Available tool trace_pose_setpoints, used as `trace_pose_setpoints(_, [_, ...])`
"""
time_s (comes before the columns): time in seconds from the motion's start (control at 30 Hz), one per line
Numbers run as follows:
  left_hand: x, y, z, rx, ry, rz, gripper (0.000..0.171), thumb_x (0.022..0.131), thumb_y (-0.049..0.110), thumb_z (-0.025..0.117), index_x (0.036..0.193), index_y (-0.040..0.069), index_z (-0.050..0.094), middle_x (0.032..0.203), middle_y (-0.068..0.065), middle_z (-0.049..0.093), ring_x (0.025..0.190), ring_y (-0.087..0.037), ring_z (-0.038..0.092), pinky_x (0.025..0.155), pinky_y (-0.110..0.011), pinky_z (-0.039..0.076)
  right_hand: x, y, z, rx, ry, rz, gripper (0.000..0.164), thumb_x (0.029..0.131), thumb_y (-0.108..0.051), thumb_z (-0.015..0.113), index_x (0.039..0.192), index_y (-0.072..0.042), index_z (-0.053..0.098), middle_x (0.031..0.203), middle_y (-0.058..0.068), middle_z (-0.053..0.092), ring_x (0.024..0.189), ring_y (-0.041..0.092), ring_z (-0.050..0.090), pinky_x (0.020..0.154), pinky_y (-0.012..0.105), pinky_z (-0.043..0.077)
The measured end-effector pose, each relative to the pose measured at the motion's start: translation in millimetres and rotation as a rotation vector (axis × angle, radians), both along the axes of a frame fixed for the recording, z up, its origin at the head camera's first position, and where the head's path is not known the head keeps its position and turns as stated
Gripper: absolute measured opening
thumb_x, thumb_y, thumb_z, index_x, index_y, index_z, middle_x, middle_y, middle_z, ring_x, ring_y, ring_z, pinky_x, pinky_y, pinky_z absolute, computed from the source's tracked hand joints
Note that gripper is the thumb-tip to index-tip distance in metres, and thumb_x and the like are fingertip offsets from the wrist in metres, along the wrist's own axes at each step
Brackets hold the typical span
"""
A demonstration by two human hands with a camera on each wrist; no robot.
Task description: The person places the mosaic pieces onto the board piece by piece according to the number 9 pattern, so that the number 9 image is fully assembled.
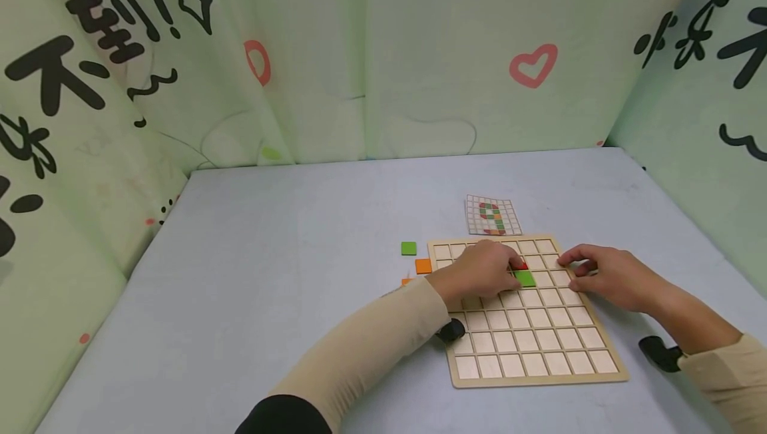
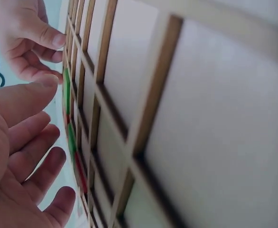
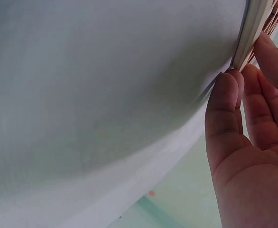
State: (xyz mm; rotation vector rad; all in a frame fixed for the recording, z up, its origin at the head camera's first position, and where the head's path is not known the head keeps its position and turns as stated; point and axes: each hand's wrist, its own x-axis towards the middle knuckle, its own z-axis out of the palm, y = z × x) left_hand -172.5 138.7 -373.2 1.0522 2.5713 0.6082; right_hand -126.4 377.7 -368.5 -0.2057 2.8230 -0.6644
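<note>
A wooden grid board (image 1: 539, 381) with pale square cells lies on the table. My left hand (image 1: 479, 271) reaches over its upper part, fingers loosely bent and nothing visible between them. Just beyond those fingertips are a green tile (image 1: 524, 279) and a partly covered red tile (image 1: 521, 265); the left wrist view shows green (image 2: 71, 137) and red tiles (image 2: 80, 172) edge-on in the grid. At the board's right edge, my right hand (image 1: 617, 277) holds the rim (image 3: 250, 35), thumb above and fingertips against the side. My left hand hides several cells.
A small pattern card (image 1: 493, 215) with a coloured grid lies behind the board. Left of the board are a loose green tile (image 1: 409, 248), an orange tile (image 1: 423, 266) and another orange tile (image 1: 407, 281) partly hidden by my left arm. Printed curtains (image 1: 383, 54) surround the table.
</note>
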Motion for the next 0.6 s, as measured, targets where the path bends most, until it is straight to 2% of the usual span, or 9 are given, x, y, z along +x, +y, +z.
trace_pose_setpoints(0.1, [-0.5, -6, 3.8, 0.013, -0.033, 0.002, 0.031, 0.094, 0.028, 0.072, 0.124, 0.022, 0.072, 0.098, 0.017, 0.069, 0.081, 0.000, 0.053, 0.069, -0.012, 0.039, 0.3, 0, 0.1, -0.002, -0.002, -0.002, 0.035, 0.085, -0.013, 0.077, 0.116, -0.002, 0.063, 0.102, 0.015, 0.067, 0.097, 0.035, 0.061, 0.078, 0.046, 0.048])
trace_pose_setpoints(0.17, [-1.2, -11, 5.8, 0.021, -0.046, 0.011, 0.033, 0.094, 0.028, 0.072, 0.126, 0.022, 0.070, 0.102, 0.016, 0.069, 0.083, 0.000, 0.053, 0.070, -0.012, 0.040, 0.1, 0, 0.2, -0.004, -0.005, -0.003, 0.035, 0.086, -0.012, 0.076, 0.116, -0.002, 0.063, 0.102, 0.015, 0.066, 0.097, 0.036, 0.060, 0.078, 0.046, 0.048])
trace_pose_setpoints(0.27, [-2.3, -19, 8.1, 0.025, -0.051, 0.024, 0.039, 0.093, 0.030, 0.073, 0.132, 0.022, 0.067, 0.119, 0.015, 0.066, 0.100, 0.000, 0.057, 0.080, -0.013, 0.041, -0.1, 0, 0.6, -0.003, -0.009, -0.005, 0.035, 0.086, -0.012, 0.076, 0.116, -0.001, 0.063, 0.102, 0.015, 0.066, 0.097, 0.036, 0.060, 0.078, 0.046, 0.048])
trace_pose_setpoints(0.37, [-3.2, -29, 9.7, 0.041, -0.058, 0.039, 0.044, 0.093, 0.030, 0.074, 0.135, 0.021, 0.064, 0.132, 0.013, 0.061, 0.120, -0.003, 0.054, 0.091, -0.016, 0.042, -0.2, -1, 0.7, -0.007, -0.008, -0.004, 0.035, 0.086, -0.012, 0.076, 0.117, -0.001, 0.063, 0.102, 0.015, 0.066, 0.097, 0.036, 0.060, 0.077, 0.045, 0.048])
trace_pose_setpoints(0.5, [-2.8, -41, 11.3, 0.067, -0.082, 0.079, 0.047, 0.092, 0.030, 0.075, 0.136, 0.021, 0.062, 0.134, 0.011, 0.061, 0.130, -0.009, 0.049, 0.099, -0.020, 0.041, 0.4, -1, 0.6, -0.013, -0.003, 0.001, 0.035, 0.086, -0.012, 0.075, 0.117, -0.001, 0.063, 0.103, 0.015, 0.066, 0.097, 0.036, 0.060, 0.077, 0.044, 0.048])
trace_pose_setpoints(0.6, [-1.3, -50, 13.3, 0.082, -0.089, 0.105, 0.047, 0.092, 0.030, 0.075, 0.136, 0.020, 0.062, 0.129, 0.009, 0.064, 0.131, -0.012, 0.048, 0.101, -0.022, 0.041, 0.8, 0, 0.5, -0.012, 0.000, 0.002, 0.035, 0.087, -0.012, 0.075, 0.117, -0.001, 0.063, 0.102, 0.015, 0.066, 0.097, 0.036, 0.060, 0.076, 0.043, 0.048])
